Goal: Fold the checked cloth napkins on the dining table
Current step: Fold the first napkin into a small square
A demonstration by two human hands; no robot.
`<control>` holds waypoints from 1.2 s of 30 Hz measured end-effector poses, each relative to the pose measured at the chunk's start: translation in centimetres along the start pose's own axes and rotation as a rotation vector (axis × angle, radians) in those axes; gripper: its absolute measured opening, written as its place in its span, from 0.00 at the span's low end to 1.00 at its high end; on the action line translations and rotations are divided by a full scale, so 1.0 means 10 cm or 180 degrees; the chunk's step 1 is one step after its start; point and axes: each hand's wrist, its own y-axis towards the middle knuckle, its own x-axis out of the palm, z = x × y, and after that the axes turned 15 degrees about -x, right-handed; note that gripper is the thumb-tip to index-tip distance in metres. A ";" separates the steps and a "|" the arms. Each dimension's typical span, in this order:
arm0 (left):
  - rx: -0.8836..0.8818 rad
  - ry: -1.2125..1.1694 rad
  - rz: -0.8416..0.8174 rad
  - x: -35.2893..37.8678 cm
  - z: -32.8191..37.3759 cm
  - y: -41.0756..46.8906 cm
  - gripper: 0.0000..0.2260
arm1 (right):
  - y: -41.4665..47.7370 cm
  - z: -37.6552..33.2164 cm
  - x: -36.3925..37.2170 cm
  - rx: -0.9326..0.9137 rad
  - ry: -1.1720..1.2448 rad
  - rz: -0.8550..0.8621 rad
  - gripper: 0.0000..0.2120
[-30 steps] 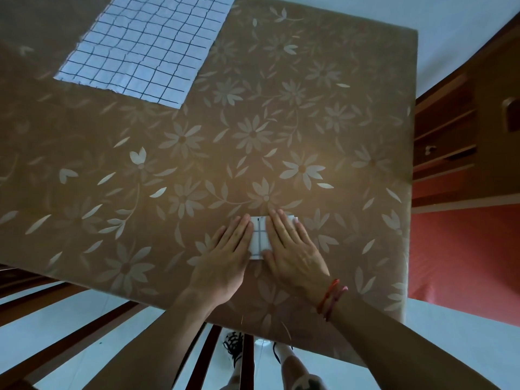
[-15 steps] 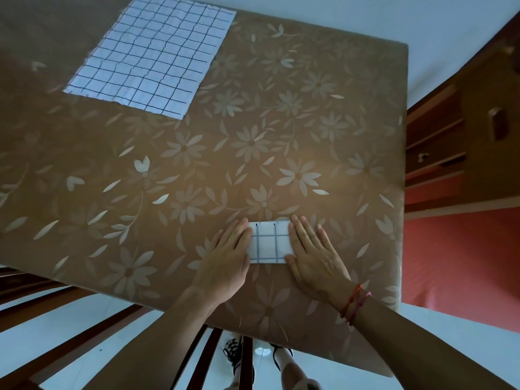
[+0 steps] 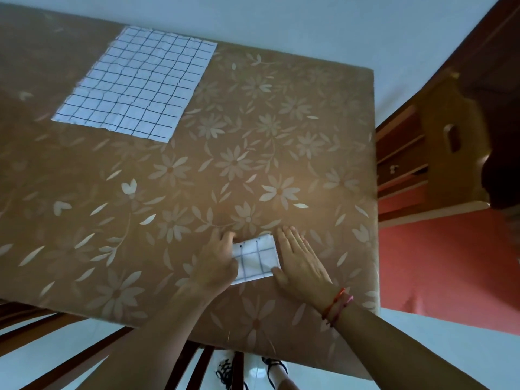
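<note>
A small folded checked napkin (image 3: 254,259), white with dark lines, lies near the table's front edge. My left hand (image 3: 218,263) curls its fingers over the napkin's left edge and grips it. My right hand (image 3: 299,261) lies flat and spread on the table, touching the napkin's right edge. A second checked napkin (image 3: 138,85) is spread out flat at the far left of the table. The table (image 3: 253,153) wears a brown cloth with pale flowers.
Wooden chair rails (image 3: 42,330) stand below the table's front edge at left. A wooden cabinet with drawers (image 3: 422,153) and a red wall panel (image 3: 447,266) sit to the right of the table. My shoes (image 3: 228,370) show on the pale floor.
My hands slid apart off the folded napkin, uncovering it. My left hand has gone from flat to curled over the napkin's left edge, and the napkin now sits slightly turned.
</note>
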 end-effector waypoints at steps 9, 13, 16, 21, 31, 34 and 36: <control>-0.0018 -0.1232 -0.0183 -0.27 0.14 -0.31 0.08 | -0.04 0.01 -0.36 0.0700 0.1432 0.0610 0.18; -0.0165 -0.1678 -0.0221 -0.36 0.20 -0.37 0.06 | -0.09 0.03 -0.48 0.0895 0.1875 0.0915 0.03; -0.0344 -0.2163 -0.0344 -0.40 0.31 -0.37 0.10 | -0.17 0.07 -0.58 0.1057 0.2177 0.1078 0.06; -0.0729 -0.2763 -0.0530 -0.32 0.55 -0.32 0.09 | -0.34 0.20 -0.73 0.1220 0.2489 0.1490 0.06; -0.0673 -0.2621 -0.0812 0.02 1.07 -0.18 0.07 | -0.76 0.55 -0.91 0.1672 0.2472 0.1967 0.09; -0.0611 -0.2480 -0.0791 0.08 1.18 -0.10 0.08 | -0.78 0.62 -0.92 0.1744 0.2466 0.1992 0.09; -0.0609 -0.2369 -0.0710 0.09 1.22 -0.02 0.07 | -0.74 0.68 -0.92 0.1752 0.2488 0.1987 0.10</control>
